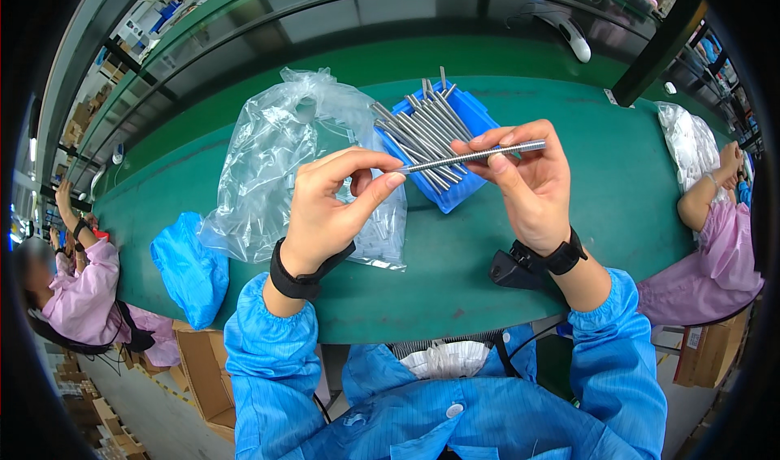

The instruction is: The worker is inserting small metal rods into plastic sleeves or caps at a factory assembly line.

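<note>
A slim silver threaded rod [443, 160] spans the gap between my hands, raised above the green table. My left hand [331, 200] pinches its left end between thumb and forefinger. Farther along, at the right part of the rod, my right hand [532, 185] grips it with thumb and fingers. Just beyond my hands stands a blue plastic bin [479, 117] heaped with similar metal rods [429, 123], some jutting over its rim. Beside the bin, to the left, lies a large clear plastic bag [268, 143], crumpled, with its contents hard to make out.
A blue plastic bag [192, 265] lies near the table's left front edge. White plastic wrapping [687, 139] is at the far right, by a co-worker's arm in a pink sleeve [723, 237]. Another person in pink [85, 277] sits at left. A cardboard box [203, 371] stands below the table.
</note>
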The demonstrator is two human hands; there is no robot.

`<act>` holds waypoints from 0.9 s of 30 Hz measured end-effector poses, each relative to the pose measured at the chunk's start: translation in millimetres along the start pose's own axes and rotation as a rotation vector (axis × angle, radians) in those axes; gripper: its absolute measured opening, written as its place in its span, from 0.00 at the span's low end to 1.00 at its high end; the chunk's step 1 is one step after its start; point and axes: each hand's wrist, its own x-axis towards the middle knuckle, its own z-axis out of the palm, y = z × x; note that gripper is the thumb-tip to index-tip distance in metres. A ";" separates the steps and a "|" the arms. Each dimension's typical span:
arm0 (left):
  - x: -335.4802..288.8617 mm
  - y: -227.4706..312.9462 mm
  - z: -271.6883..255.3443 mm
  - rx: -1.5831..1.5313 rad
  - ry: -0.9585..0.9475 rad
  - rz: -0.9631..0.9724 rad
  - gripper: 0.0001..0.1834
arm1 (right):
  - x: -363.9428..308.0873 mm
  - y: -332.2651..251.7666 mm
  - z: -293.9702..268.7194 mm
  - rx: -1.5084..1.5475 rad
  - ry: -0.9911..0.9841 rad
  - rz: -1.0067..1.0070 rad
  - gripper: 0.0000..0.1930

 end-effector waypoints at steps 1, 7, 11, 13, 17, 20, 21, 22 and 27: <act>-0.4 -0.6 0.0 0.000 0.000 -0.001 0.07 | 0.2 0.0 0.0 0.004 -0.001 -0.001 0.09; -2.3 -1.4 0.6 -0.137 -0.033 -0.126 0.07 | 0.6 0.2 0.2 0.016 0.000 0.006 0.09; -2.3 -2.9 0.3 -0.151 -0.028 -0.145 0.07 | 2.1 3.4 -5.0 -0.020 -0.025 -0.027 0.09; -1.4 -4.4 -1.4 -0.157 -0.024 -0.148 0.07 | 3.6 -0.1 -10.2 -0.073 -0.023 -0.008 0.08; 1.1 -0.9 -9.0 -0.070 -0.044 -0.072 0.06 | 6.7 -3.4 -13.7 -0.201 -0.030 0.022 0.07; 1.8 -0.1 -13.8 0.011 -0.076 -0.048 0.06 | 6.8 -5.1 -13.0 -0.249 -0.037 0.040 0.07; 2.0 -0.1 -15.2 0.049 -0.084 -0.030 0.06 | 7.0 -5.7 -13.1 -0.249 -0.037 0.040 0.07; 2.4 0.7 -16.7 0.049 -0.084 -0.030 0.06 | 7.4 -6.2 -13.7 -0.276 -0.050 0.043 0.07; 3.9 1.0 -20.7 0.086 -0.121 -0.039 0.06 | 7.1 -4.2 -16.5 -0.347 -0.075 0.029 0.08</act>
